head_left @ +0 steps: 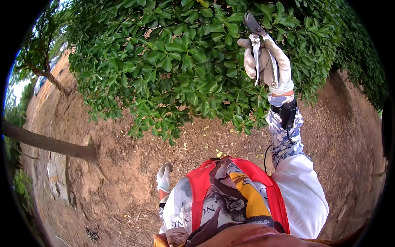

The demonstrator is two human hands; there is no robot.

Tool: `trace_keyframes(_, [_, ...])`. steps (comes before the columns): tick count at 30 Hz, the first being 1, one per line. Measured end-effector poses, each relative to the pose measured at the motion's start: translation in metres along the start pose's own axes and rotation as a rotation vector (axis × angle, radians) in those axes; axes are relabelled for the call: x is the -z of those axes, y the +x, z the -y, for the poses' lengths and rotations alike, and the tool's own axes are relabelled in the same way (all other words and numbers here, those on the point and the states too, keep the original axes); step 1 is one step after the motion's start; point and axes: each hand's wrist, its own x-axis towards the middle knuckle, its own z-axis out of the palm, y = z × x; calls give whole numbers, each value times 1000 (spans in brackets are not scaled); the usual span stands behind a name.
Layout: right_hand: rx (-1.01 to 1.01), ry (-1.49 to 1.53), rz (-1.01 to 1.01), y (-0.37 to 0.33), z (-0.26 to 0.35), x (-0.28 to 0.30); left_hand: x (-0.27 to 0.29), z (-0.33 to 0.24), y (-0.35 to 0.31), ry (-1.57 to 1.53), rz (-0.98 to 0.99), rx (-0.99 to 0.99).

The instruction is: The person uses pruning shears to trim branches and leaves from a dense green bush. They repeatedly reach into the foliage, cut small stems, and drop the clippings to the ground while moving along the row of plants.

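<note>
A pair of pruning shears with a dark curved blade and silver handles is in my right hand. That hand wears a white glove with grey fingertips and is closed around the handles, reaching forward at the right. The blade tip points up and left, in front of the leaves of a dense green bush. Whether the blade touches a twig cannot be made out. Low on the left, my left hand, gloved the same way, hangs beside my body over the soil. Its fingers look loosely stretched, with nothing visible in them.
A slanting tree trunk crosses the left side, near a pale stone slab. Brown soil with scattered dry leaves lies below the bush. More dark foliage stands at the far right. A thin black cable hangs by my right arm.
</note>
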Motion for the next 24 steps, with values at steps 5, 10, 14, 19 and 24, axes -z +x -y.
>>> trace_keyframes(5, [-15,-78,-273,4,-7,6,-4,-5,1,14,13,25])
trace_keyframes(10, [-152,-310,-264,9,-6,14,-4,-4,5,60,15,14])
trace_keyframes(14, [-184,-330,-349,12,-9,21,-6,-7,1,48,10,26])
trace_keyframes(19, [-210,-364,-358,7,-7,21,-4,-6,-3,96,6,32])
trace_keyframes(24, [-158,-447,-325,4,-3,21,-10,-9,-4,79,-5,52])
